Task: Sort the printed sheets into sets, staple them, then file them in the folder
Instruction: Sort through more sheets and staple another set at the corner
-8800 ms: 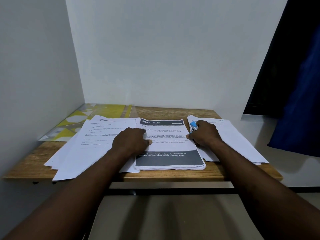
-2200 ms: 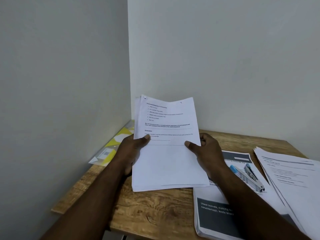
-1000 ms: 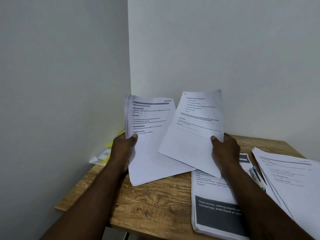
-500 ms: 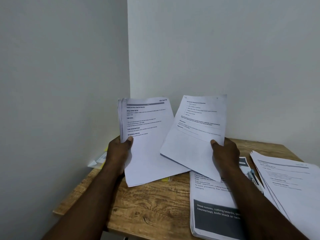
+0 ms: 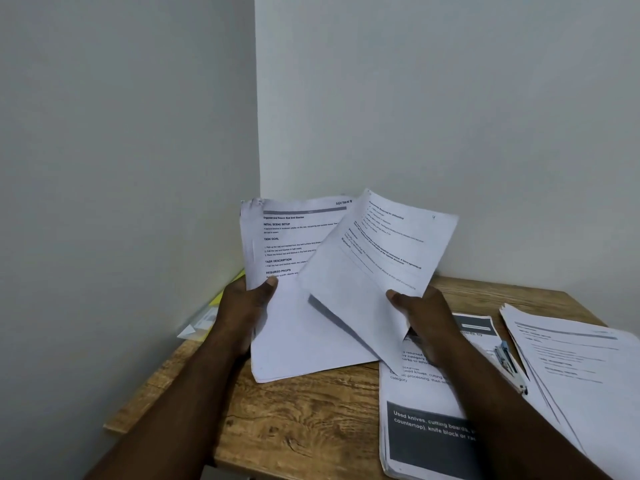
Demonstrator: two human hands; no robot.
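Two hands grip paper above the table (image 5: pixel 304 417): left hand (image 5: pixel 242 306) a sheaf (image 5: pixel 294 327), right hand (image 5: pixel 426 317) a tilted sheet (image 5: pixel 374 271).

Plain room corner used as a paperwork spot, small wooden desk (image 5: pixel 304 424), bare white walls (image 5: pixel 433 98), stacked printouts (image 5: pixel 581 362)

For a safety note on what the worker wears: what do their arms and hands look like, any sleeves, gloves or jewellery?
The left forearm and right forearm are bare up to the frame's edge, no sleeves in view. The left hand and right hand are ungloved. No watch, band or ring shows on the wrists or thumbs; most fingers are hidden.
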